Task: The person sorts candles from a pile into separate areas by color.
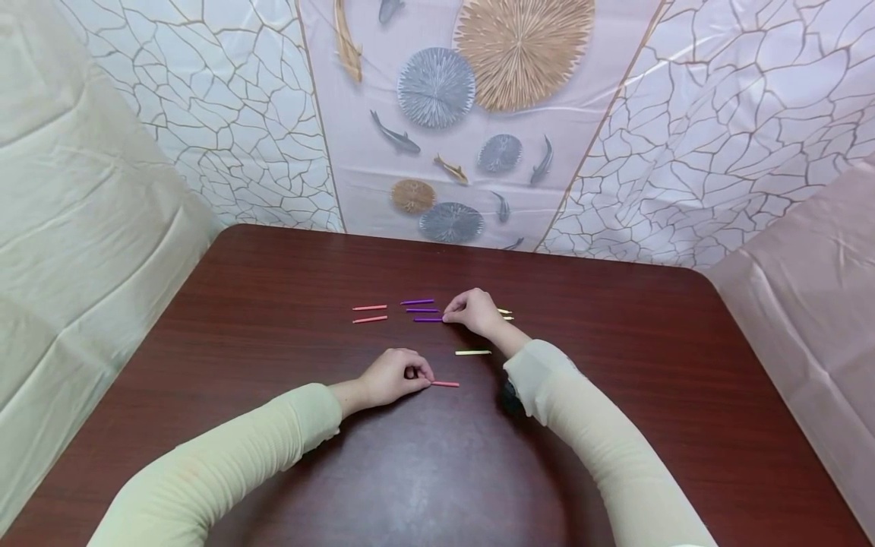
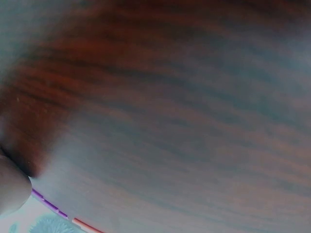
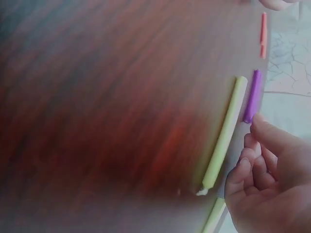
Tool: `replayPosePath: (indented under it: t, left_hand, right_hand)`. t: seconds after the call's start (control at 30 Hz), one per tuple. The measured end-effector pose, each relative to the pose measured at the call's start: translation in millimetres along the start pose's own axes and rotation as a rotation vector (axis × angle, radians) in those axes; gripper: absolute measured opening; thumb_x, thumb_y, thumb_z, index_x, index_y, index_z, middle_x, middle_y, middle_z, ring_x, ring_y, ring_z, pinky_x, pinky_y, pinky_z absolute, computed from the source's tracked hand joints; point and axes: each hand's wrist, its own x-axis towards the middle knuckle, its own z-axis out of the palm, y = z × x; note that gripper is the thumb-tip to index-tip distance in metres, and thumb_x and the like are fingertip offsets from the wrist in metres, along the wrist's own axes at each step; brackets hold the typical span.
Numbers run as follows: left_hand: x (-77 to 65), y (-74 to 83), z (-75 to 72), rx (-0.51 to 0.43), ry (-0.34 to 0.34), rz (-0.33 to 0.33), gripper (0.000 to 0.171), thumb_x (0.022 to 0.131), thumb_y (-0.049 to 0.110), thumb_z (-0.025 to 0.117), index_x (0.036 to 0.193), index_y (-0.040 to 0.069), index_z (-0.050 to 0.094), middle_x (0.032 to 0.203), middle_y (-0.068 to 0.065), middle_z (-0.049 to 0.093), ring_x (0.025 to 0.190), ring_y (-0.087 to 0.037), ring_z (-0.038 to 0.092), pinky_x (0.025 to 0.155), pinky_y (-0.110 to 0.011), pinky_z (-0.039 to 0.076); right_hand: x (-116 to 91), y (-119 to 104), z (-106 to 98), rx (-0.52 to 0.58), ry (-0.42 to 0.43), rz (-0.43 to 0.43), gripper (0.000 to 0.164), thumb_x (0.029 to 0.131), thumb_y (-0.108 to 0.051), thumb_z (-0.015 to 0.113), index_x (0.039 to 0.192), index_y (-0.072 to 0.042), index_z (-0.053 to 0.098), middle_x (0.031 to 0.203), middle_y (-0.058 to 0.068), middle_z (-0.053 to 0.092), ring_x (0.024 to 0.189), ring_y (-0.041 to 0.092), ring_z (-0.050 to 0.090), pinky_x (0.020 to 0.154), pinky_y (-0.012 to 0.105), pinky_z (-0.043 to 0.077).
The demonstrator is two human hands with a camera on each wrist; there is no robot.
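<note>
My left hand (image 1: 393, 377) pinches the left end of a red candle (image 1: 447, 384) low over the table. Farther back, my right hand (image 1: 476, 313) has thumb and fingertips at the right end of a purple candle (image 1: 427, 320), the nearest of three purple ones in a column. That purple candle (image 3: 252, 97) also shows in the right wrist view, at the tips of the right hand (image 3: 274, 170). Between the hands lies a yellow candle (image 1: 472, 352), its pale wick pointing right. The left wrist view catches only part of the left hand (image 2: 12, 187) at its edge.
Two red candles (image 1: 370, 320) lie left of the purple ones. Ends of yellow candles (image 1: 506, 317) show behind the right hand, which hides the rest of them. The dark wooden table (image 1: 273, 289) meets a patterned cloth backdrop (image 1: 444, 167) at its far edge.
</note>
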Motion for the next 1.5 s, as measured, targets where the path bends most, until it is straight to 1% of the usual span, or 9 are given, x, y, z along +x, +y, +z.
replayPosePath:
  t: [0.2,0.4,0.53,0.6,0.67,0.8,1.0,1.17,1.5]
  left_hand:
    - [0.1,-1.1,0.3,-0.006,-0.005,-0.012,0.005,0.083,0.013,0.068,0.081,0.009,0.071,0.074,0.003,0.064,0.068,0.000,0.051,0.065,-0.015,0.043]
    - [-1.6,-1.1,-3.5,-0.003,-0.003,-0.019,0.003,0.083,0.012,0.068,0.082,0.011,0.071,0.075,0.004,0.064,0.068,0.000,0.050,0.064,-0.015,0.043]
    - [-2.9,-2.0,-4.8,-0.005,-0.007,-0.037,0.003,0.083,0.012,0.068,0.082,0.012,0.071,0.074,0.004,0.064,0.068,0.000,0.049,0.064,-0.014,0.042]
    - [-3.0,-2.8,-4.9,-0.009,-0.006,-0.039,0.003,0.083,0.013,0.068,0.082,0.012,0.071,0.075,0.004,0.064,0.068,0.001,0.048,0.064,-0.015,0.042]
    - [-3.0,-3.0,-5.0,-0.013,-0.005,-0.040,0.004,0.083,0.014,0.069,0.082,0.011,0.071,0.075,0.004,0.064,0.067,0.001,0.048,0.063,-0.015,0.042]
    - [-2.9,-2.8,-4.8,-0.016,-0.004,-0.043,0.007,0.083,0.015,0.069,0.082,0.009,0.071,0.074,0.004,0.064,0.067,0.001,0.048,0.063,-0.015,0.042]
    - [-1.1,-2.7,-3.0,-0.015,-0.008,-0.045,0.007,0.084,0.016,0.068,0.083,0.009,0.071,0.075,0.003,0.064,0.067,0.001,0.048,0.064,-0.015,0.042]
    - [0.5,-2.7,-1.0,-0.014,-0.010,-0.040,0.005,0.083,0.014,0.069,0.083,0.009,0.071,0.075,0.003,0.065,0.068,0.000,0.049,0.064,-0.015,0.042]
    - [1.6,0.1,0.7,-0.022,-0.013,-0.025,0.006,0.083,0.014,0.069,0.082,0.009,0.071,0.075,0.003,0.064,0.068,0.000,0.048,0.064,-0.015,0.042]
  right_hand:
    - [-8.8,0.9,-15.2,0.084,0.011,-0.012,0.017,0.081,-0.020,0.072,0.090,-0.006,0.074,0.089,0.009,0.072,0.075,0.014,0.057,0.067,0.023,0.043]
    - [-27.8,11.4,-28.1,0.206,-0.002,0.016,0.018,0.081,-0.016,0.072,0.092,-0.003,0.073,0.089,0.012,0.070,0.062,0.013,0.051,0.057,0.023,0.042]
    - [-43.1,24.4,-30.8,0.232,-0.038,0.019,0.019,0.080,-0.014,0.073,0.094,-0.001,0.072,0.091,0.013,0.070,0.056,0.013,0.050,0.053,0.023,0.043]
    - [-50.1,31.1,-31.2,0.227,-0.049,0.010,0.019,0.080,-0.013,0.073,0.094,0.000,0.072,0.090,0.012,0.070,0.057,0.011,0.050,0.053,0.023,0.043]
    - [-56.1,37.1,-30.8,0.212,-0.057,-0.006,0.018,0.079,-0.013,0.073,0.092,0.000,0.072,0.086,0.011,0.071,0.060,0.008,0.052,0.056,0.022,0.044]
    - [-63.4,45.0,-28.7,0.188,-0.064,-0.017,0.017,0.078,-0.014,0.074,0.089,-0.001,0.073,0.082,0.009,0.072,0.065,0.002,0.054,0.062,0.019,0.044]
    - [-65.5,45.0,-26.8,0.123,-0.085,-0.047,0.013,0.075,-0.014,0.076,0.083,-0.004,0.074,0.076,0.008,0.072,0.062,0.004,0.052,0.060,0.019,0.043]
    - [-67.1,45.9,-26.6,0.072,-0.086,-0.080,0.007,0.075,-0.012,0.075,0.077,-0.005,0.073,0.071,0.005,0.070,0.061,0.004,0.050,0.060,0.019,0.042]
    - [-70.0,48.4,-27.7,0.060,-0.085,-0.083,0.007,0.075,-0.012,0.075,0.076,-0.005,0.073,0.070,0.005,0.070,0.061,0.004,0.050,0.061,0.020,0.041]
